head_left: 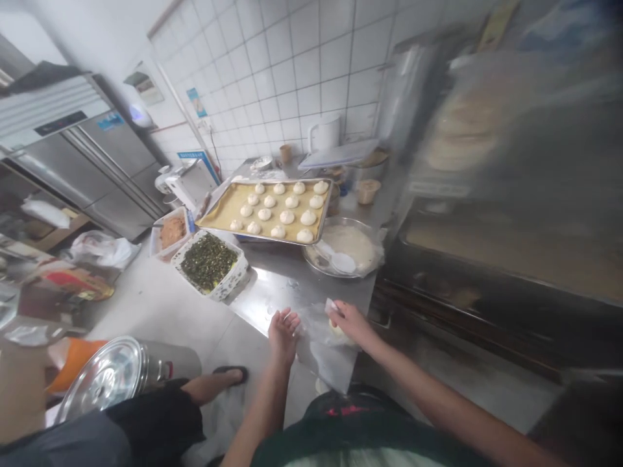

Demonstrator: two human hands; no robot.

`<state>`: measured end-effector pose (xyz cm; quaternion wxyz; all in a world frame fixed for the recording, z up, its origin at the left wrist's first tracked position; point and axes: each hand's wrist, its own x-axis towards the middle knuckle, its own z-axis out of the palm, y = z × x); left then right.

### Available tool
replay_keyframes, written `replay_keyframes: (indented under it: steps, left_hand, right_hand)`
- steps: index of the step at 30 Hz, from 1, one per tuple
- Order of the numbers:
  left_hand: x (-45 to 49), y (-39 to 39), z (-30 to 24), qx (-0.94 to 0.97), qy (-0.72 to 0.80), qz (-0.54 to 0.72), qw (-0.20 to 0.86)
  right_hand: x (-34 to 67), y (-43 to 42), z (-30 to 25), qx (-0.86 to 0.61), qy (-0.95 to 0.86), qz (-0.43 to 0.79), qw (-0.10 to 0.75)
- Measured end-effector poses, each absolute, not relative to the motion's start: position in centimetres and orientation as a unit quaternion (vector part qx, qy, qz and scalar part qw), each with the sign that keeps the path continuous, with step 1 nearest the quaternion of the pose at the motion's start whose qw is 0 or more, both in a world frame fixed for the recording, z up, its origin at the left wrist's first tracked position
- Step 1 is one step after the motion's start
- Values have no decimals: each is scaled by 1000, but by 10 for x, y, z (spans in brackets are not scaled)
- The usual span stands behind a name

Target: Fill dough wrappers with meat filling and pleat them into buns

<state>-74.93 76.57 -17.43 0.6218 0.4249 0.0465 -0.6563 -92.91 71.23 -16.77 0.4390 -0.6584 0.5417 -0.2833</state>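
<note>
Above the steel counter's near edge, my left hand [284,334] is raised palm up, fingers apart and loosely curled, with nothing seen in it. To its right, my right hand [346,319] pinches a small white flat piece [331,306], too blurred to name. Just beneath that hand lies a pale dough piece [335,328], partly hidden by it, on a floury patch of counter. Farther back, a metal tray [327,211] lined with yellowish paper carries rows of white filled buns [265,214]. A metal bowl [311,261] under plastic wrap, with a white round thing on it, stands right of centre.
A white tub [234,283] of chopped greens and a container [154,241] of pinkish filling stand left of the tray. A white jug [325,133] is at the wall. Dark equipment [467,272] borders the right. Another person's leg [207,389] and a lidded steel pot [170,357] are at lower left.
</note>
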Motion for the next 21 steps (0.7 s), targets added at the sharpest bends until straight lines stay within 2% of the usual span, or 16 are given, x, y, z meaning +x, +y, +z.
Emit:
replay_keyframes:
  steps: [4, 8, 11, 15, 18, 21]
  left_hand:
    - [-763, 755, -170, 371, 45, -650, 662]
    - [-759, 772, -139, 286, 54, -647, 705]
    - [-748, 793, -105, 172, 43, -636, 751]
    - [-727, 815, -65, 162, 22, -585, 794]
    - [-709, 829, -40, 192, 32, -534, 823]
    - [-693, 838, -16, 238, 24, -537, 809]
  right_hand:
    - [-936, 714, -148, -634, 488, -292, 525]
    - [-954, 714, -120, -465, 452, -356, 673]
    - [-962, 709, -101, -374, 411, -383, 738]
    - [-953, 703, -74, -407, 345, -372, 759]
    - [-935, 700, -52, -466, 314, -386, 732]
    - [-909, 699, -31, -519, 294, -379, 707]
